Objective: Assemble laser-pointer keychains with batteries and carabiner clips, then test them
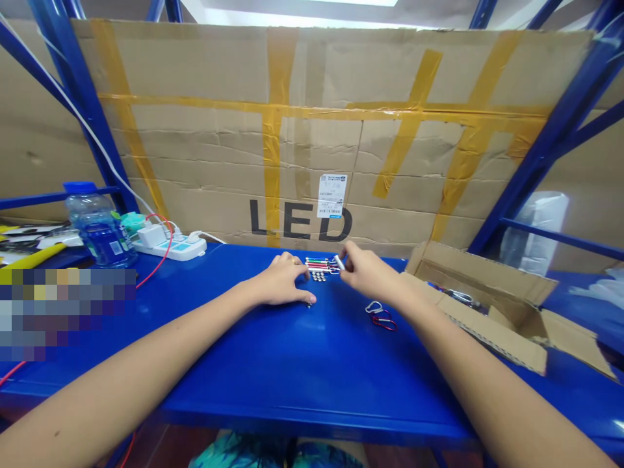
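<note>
My left hand rests on the blue steel table, its fingers spread and holding nothing. Its fingertips lie next to a small cluster of silver metal caps or button cells. Just behind them lies a row of slim coloured metal tubes, probably keychain torches, in red, green and blue. My right hand pinches a small silver cylinder between finger and thumb, above the far end of that row. Two or so carabiner key clips with red cord lie on the table below my right hand.
An open cardboard box with metal parts inside stands at the table's right. A water bottle and a white power strip with a charger and red cable stand back left. Taped cardboard and blue shelving uprights form the back.
</note>
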`<state>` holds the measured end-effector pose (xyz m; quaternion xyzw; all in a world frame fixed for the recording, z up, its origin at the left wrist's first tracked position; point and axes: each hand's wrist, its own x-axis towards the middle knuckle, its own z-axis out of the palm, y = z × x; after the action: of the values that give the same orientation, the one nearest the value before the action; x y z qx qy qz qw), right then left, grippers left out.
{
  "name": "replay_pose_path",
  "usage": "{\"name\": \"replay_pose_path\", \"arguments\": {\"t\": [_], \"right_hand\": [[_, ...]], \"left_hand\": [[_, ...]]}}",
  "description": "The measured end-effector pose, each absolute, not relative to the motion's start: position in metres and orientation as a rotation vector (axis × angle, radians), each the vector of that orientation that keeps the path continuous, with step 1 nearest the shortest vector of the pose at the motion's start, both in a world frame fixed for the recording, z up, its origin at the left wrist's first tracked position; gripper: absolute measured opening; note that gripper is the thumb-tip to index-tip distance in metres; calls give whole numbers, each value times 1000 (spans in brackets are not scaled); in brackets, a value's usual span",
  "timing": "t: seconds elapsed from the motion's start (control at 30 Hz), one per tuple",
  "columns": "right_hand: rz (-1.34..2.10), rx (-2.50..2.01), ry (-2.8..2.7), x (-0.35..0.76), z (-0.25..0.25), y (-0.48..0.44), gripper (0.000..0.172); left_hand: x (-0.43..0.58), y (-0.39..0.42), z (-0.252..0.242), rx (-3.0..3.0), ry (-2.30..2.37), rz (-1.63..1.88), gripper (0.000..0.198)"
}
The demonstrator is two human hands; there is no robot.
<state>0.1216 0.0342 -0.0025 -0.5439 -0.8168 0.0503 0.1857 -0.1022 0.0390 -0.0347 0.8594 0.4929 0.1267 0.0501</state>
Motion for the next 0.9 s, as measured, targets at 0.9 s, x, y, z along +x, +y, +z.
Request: {"name": "replay_pose_path", "arguments": {"t": [0.9], "right_hand": [[248,-1266,-2121,137,-11,41,25]], "left_hand": [[-20,2,-48,3145,950,349,32]]}}
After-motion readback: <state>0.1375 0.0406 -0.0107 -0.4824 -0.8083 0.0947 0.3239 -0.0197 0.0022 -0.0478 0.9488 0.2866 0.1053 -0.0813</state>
